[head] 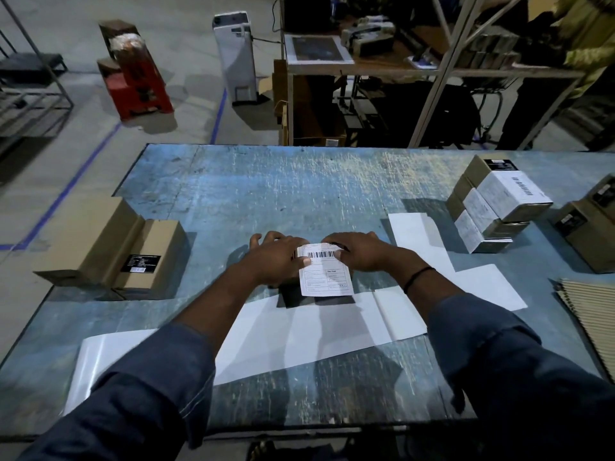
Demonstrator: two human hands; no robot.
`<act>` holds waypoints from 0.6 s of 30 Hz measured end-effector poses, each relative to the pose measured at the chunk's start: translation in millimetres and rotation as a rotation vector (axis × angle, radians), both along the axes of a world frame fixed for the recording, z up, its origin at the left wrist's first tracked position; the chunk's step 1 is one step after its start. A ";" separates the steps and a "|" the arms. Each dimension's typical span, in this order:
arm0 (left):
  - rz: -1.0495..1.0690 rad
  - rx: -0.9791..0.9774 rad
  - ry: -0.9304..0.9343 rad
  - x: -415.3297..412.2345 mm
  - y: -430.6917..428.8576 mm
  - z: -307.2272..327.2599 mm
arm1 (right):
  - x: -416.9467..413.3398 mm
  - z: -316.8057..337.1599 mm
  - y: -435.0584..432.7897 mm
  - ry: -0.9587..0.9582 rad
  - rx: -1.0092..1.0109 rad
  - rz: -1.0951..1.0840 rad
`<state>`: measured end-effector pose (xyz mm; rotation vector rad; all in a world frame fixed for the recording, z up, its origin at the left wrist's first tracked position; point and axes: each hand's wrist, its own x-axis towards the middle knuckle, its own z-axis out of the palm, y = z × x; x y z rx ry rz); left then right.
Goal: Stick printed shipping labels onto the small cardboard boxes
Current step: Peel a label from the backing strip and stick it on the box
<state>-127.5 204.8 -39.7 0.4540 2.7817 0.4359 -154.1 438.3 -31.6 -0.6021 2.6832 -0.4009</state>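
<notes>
The label (324, 276) lies on top of a small box (288, 296) at the middle of the table (266, 194); the box is mostly hidden. The label looks thin, limp and sticky underneath, so it is best held by its edges and smoothed flat. The box is probably light and will slide unless steadied. The left hand (276, 257) curls round the box, thumb on the label. The right hand (362, 254) pinches the label's upper edge. White backing sheets (332, 327) lie nearby, and labelled boxes (499, 207) are stacked to the right.
</notes>
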 end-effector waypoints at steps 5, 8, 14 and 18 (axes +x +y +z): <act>0.128 0.010 0.067 7.2 -4.0 -3.7 | -1.2 -4.5 5.7 0.012 -0.005 -0.051; 0.239 0.060 0.131 11.1 -6.7 -10.8 | -0.9 -7.8 8.2 0.040 -0.020 -0.084; 0.253 0.183 0.135 7.4 -8.4 -18.7 | -3.0 -11.5 8.6 0.019 -0.056 -0.151; 0.104 0.203 0.022 -0.3 -8.6 -17.6 | -10.8 -6.9 9.3 -0.117 -0.105 -0.024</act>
